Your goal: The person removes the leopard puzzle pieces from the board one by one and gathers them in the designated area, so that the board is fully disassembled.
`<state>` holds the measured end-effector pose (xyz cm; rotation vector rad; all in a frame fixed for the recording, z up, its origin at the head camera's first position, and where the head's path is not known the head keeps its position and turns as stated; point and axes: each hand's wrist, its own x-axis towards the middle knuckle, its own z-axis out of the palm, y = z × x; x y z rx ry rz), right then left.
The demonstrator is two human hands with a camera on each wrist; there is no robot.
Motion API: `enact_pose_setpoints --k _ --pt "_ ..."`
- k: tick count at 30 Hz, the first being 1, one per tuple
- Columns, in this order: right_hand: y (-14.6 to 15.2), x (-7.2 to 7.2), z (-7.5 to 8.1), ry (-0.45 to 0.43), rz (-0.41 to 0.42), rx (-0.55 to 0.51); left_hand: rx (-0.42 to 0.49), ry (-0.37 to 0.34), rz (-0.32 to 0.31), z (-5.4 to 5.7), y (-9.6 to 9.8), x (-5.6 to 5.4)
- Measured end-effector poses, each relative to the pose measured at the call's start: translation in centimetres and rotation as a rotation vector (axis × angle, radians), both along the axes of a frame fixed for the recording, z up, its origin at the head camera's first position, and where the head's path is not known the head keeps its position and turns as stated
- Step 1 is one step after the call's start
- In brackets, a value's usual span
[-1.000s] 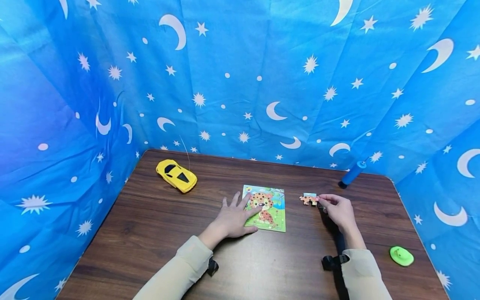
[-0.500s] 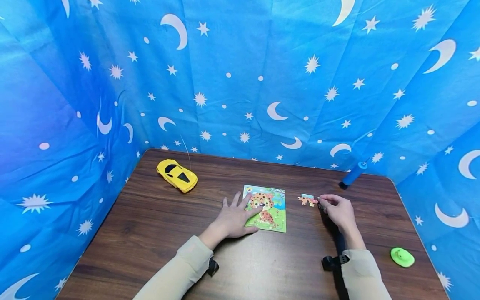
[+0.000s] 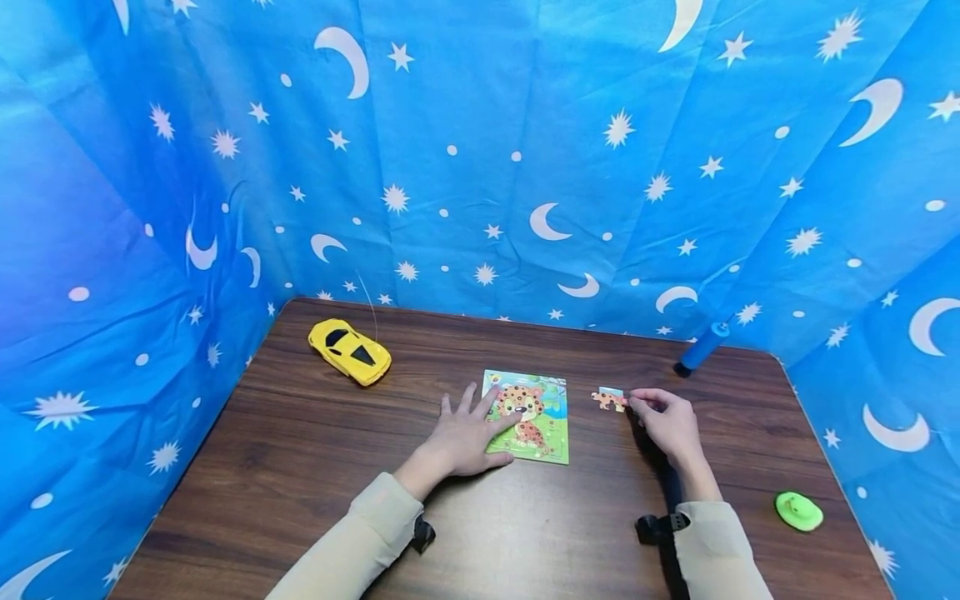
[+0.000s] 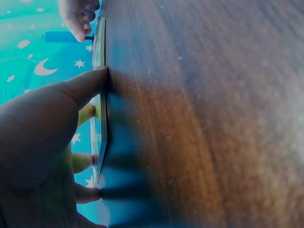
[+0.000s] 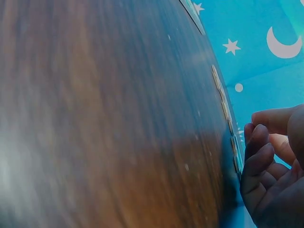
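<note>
Left hand (image 3: 459, 437): fingers spread apart, touching puzzle board (image 3: 552, 429). Right hand (image 3: 672, 425): fingers bent, tips at right end of puzzle pieces (image 3: 609, 399); cannot tell whether pinching. Pieces lie on surface (image 3: 517, 533), right of board. Advice: slide flat, align edges, press lightly.

Blue moon-and-star curtains (image 3: 465, 75) hang behind; a dark wooden table (image 3: 517, 533) reflects light.
</note>
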<state>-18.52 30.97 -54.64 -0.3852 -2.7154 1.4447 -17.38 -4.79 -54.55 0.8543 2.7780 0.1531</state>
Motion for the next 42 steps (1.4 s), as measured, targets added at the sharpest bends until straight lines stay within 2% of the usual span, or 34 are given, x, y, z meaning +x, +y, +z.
enact_pose_setpoints --k 12,22,30,35,42 --pt "-3.0 -0.6 -0.2 0.038 0.026 -0.050 0.002 -0.004 0.017 0.0 -0.6 0.1" --pt "-8.2 -1.0 -0.1 0.019 0.149 -0.072 0.036 0.002 0.008 0.1 -1.0 0.2" --pt "-12.4 -1.6 0.1 0.019 0.278 0.008 0.034 -0.001 0.013 -0.1 -1.0 0.2" --pt "-14.4 -2.3 0.0 -0.022 0.314 0.024 0.026 0.007 0.020 -0.5 -1.0 0.1" --pt "-16.6 -2.9 0.3 -0.061 0.361 -0.004 0.007 0.014 0.026 -0.4 -0.9 0.1"
